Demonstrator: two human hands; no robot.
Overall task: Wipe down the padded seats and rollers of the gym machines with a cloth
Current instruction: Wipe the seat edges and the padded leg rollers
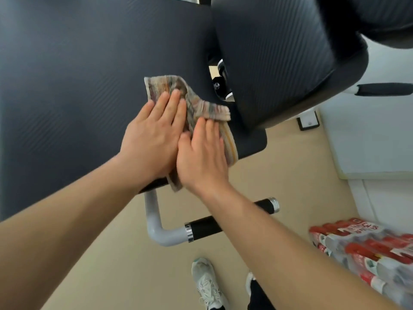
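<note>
On the near right part of the large dark padded seat (67,86), the cloth (196,106) lies crumpled and partly folded, a faded striped rag with one yellowish edge. My left hand (154,135) lies flat on it, fingers straight and close together, pressing it down onto the padding. My right hand (201,155) lies just beside the left, touching it, also flat with fingers straight, pressing the cloth's right half. Neither of my hands curls round the cloth; both only bear on it from above. The cloth's lower corner hangs past the pad's edge between my wrists. A second dark pad (279,63) stands to the right of the first, with a narrow gap between them showing metal fittings. Below the seat a grey tube handle (156,229) with a black grip (205,228) passes under my right forearm. On the beige floor (111,265) stand my white shoes (205,285), and at far right a wrapped pack of red-capped bottles (368,249).
</note>
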